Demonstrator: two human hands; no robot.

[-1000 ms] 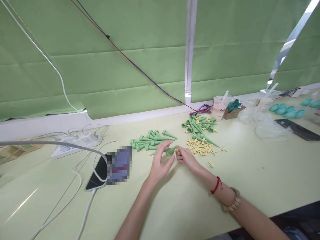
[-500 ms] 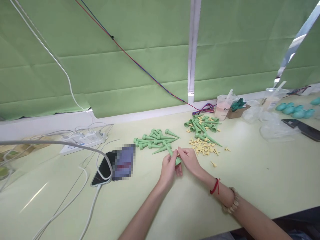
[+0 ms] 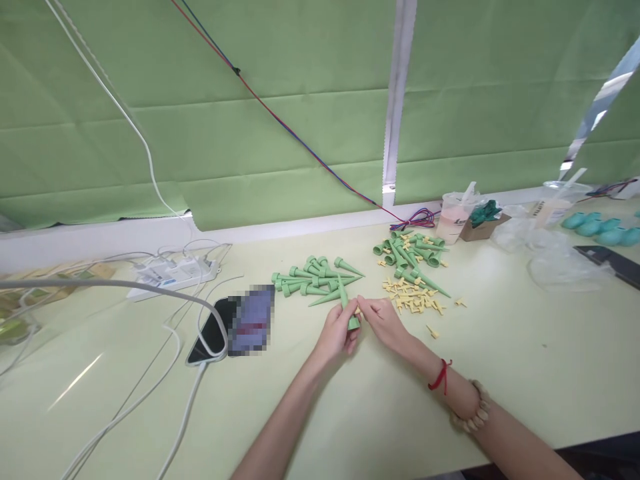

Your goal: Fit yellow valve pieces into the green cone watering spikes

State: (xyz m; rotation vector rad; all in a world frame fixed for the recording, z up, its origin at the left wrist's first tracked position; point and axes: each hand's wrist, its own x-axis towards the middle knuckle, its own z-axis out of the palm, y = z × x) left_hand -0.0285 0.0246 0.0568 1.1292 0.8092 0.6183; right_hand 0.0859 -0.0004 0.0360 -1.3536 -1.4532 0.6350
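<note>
Desk: pale green desk (image 3: 500, 373) under our hands, green curtain behind.
Spike: green spike (image 3: 346, 305) at frame centre, our left hand (image 3: 336, 331) wrapping its wide end.
Right grip: our right hand (image 3: 383, 318) pinches a small yellow piece (image 3: 357, 311) against it.
Around: green spike pile (image 3: 313, 280) above-left, yellow pieces (image 3: 413, 296) right.

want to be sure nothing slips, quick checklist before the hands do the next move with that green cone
1. Left hand grips the green cone: ok, fingers wrap its wide end, tip pointing away.
2. Right hand at the cone's wide end with a small yellow piece: ok, fingertips meet there.
3. Yellow piece seated in the cone: cannot tell, fingers hide the joint.
4. More yellow pieces within reach: ok, scattered just right of the hands.
5. Cone piles apart: ok, one pile behind the left hand, another farther right.
6. Phone and cables away from the hands: ok, both lie off to the left.
</note>
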